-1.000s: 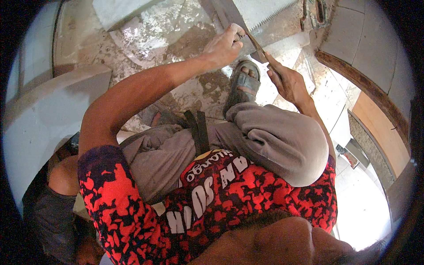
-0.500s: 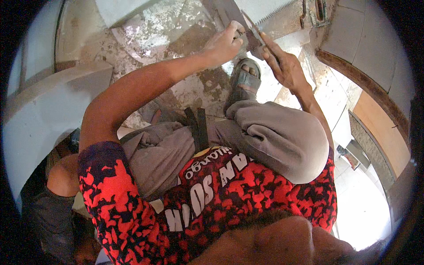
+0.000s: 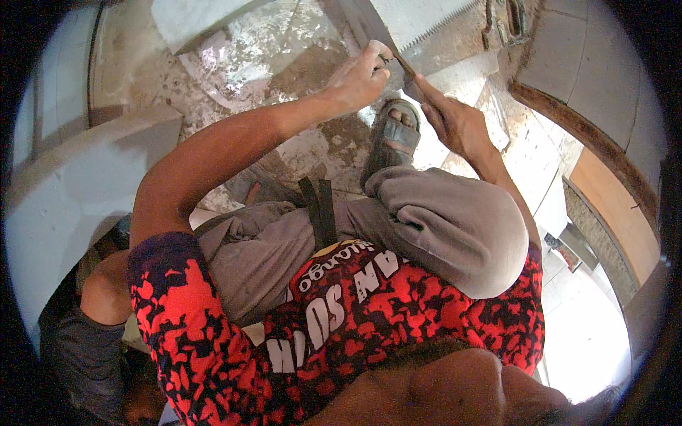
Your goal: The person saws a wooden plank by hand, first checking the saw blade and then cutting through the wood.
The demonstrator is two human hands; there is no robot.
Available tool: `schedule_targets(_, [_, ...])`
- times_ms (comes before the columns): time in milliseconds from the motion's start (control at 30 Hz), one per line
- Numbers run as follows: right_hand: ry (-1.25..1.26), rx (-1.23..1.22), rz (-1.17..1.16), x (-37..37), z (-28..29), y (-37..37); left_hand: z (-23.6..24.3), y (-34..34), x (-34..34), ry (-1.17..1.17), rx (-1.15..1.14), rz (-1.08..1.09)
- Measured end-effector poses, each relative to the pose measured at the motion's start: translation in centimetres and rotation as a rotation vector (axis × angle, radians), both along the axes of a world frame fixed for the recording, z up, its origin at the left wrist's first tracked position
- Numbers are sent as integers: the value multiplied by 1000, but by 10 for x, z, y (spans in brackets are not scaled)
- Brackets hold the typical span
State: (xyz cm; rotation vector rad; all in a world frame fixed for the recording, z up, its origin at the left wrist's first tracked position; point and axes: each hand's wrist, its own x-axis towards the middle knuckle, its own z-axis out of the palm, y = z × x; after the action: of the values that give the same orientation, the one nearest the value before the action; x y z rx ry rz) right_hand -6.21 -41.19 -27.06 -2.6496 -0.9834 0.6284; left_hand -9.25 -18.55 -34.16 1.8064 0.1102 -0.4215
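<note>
A long dark flat strip [image 3: 366, 21], like a metal blade or bar, slants from the top edge toward my sandalled foot. My left hand [image 3: 359, 77] is closed at the strip's left edge, thumb and curled fingers pressed together on it. On the other side my right hand [image 3: 458, 122] grips a slim dark tool [image 3: 408, 69], file-like in shape, with the forefinger stretched along it. This tool lies against the strip's right edge. Most of its grip end is hidden in my palm.
A toothed handsaw [image 3: 462, 28] lies beyond my right hand. Pale slabs [image 3: 195, 21] rest at the far left and top. My sandalled foot [image 3: 394, 135] stands just below the strip. Another person's shoulder [image 3: 106, 295] is close on my left.
My right hand has moved slightly toward me with the slim tool, whose far end has slid down along the strip. My left hand stays nearly in place.
</note>
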Motion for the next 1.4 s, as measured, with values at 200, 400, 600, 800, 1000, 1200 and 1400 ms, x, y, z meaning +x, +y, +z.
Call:
schedule_targets(200, [65,-74,-110,24,20,3,3,-29,17,-18,-67,-85])
schedule_targets(400, [511,187,-510,13,44,0,-7,-14,6,-41,-80,-32])
schedule_targets(600, [435,290,-371,-11,23,-21,5,-19,1,7,-191,-22])
schedule_targets(800, [548,230,-459,-6,37,-25,-4,-11,3,-31,-146,-27])
schedule_targets(1000, [512,202,-381,-1,32,-25,-10,-12,3,-46,-158,-46])
schedule_targets(1200, [573,141,-426,0,34,-28,0,-20,-3,-3,-171,-22])
schedule_targets(1400, [657,123,-490,0,35,-40,-1,-30,-10,7,-173,25])
